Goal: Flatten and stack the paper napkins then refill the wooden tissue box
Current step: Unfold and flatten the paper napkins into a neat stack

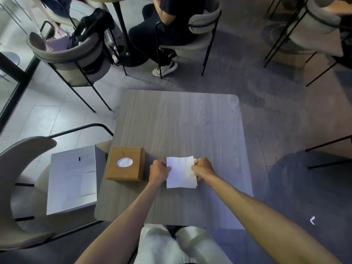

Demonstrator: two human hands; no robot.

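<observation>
A stack of white paper napkins [181,173] lies on the grey wooden table [181,121], near its front edge. My left hand [159,171] grips the stack's left edge. My right hand [203,168] grips its right edge, with the fingers curled over the paper. The top napkin sits slightly askew on the ones below. The wooden tissue box [125,163] stands just left of my left hand, at the table's left edge. It is closed, and white tissue shows through its oval opening.
A white cardboard box [73,180] rests on the chair [21,180] to my left. Beyond the table a person sits on a chair [202,25], and another chair [70,54] holds bags. A scrap of paper [312,220] lies on the floor at right.
</observation>
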